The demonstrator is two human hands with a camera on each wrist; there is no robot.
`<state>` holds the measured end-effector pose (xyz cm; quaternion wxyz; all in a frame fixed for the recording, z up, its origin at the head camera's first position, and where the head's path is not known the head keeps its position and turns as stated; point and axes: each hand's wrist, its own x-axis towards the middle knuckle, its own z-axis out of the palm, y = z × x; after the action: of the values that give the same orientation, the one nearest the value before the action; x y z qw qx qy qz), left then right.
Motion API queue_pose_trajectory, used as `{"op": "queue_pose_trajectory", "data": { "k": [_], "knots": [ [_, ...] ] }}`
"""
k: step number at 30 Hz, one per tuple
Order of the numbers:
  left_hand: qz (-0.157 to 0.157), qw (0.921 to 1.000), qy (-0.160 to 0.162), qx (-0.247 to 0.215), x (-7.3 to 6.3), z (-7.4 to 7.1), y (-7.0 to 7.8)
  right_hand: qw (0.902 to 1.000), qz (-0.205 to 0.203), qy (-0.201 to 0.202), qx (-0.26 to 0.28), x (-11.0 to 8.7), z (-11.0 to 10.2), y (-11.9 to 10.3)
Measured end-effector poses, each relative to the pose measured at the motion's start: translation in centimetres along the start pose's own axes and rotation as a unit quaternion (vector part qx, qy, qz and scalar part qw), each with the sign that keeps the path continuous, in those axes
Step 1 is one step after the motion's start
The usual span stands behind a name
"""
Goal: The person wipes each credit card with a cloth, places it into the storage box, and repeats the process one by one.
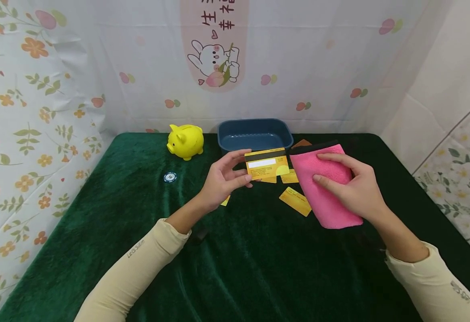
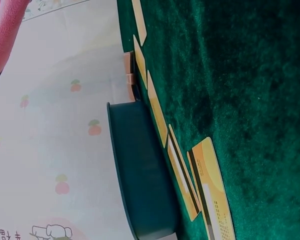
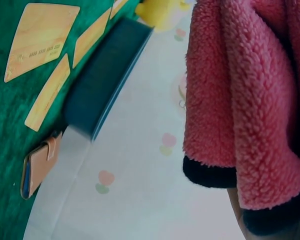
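In the head view my left hand [image 1: 226, 179] pinches a yellow bank card [image 1: 267, 168] between thumb and fingers, its dark stripe and white strip facing me. To the right, my right hand [image 1: 353, 185] grips a folded pink fleecy cloth [image 1: 319, 203] with a black edge, thumb and fingers on its near face. The cloth's top corner is close beside the card; I cannot tell whether they touch. More yellow cards [image 1: 295, 201] lie on the green cloth below. In the right wrist view the pink cloth [image 3: 260, 100] hangs in folds and hides most of the hand.
A dark blue basin [image 1: 255, 144] stands at the table's back edge. Left of it is a yellow piggy bank [image 1: 186, 143], with a poker chip [image 1: 170, 177] in front. A brown wallet [image 3: 42, 162] lies beside the basin. A small dark object [image 1: 199, 235] lies near the left forearm.
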<state>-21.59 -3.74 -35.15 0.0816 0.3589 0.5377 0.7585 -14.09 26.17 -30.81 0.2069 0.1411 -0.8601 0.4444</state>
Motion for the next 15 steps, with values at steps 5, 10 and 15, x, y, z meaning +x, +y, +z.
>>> {"op": "queue_pose_trajectory", "data": {
  "k": [5,10,15],
  "knots": [
    [0.002,0.9998,-0.014,-0.016,0.00,-0.04,0.01,0.9999,0.007,-0.007,0.011,0.17,-0.18,-0.05],
    [-0.008,0.9995,-0.019,-0.024,-0.08,0.10,0.14,0.9998,0.010,-0.008,0.014,0.08,-0.11,-0.34],
    [-0.008,0.9995,-0.016,-0.026,-0.06,0.34,0.12,0.9995,0.011,-0.016,0.023,-0.22,-0.03,-0.82]
  ]
}}
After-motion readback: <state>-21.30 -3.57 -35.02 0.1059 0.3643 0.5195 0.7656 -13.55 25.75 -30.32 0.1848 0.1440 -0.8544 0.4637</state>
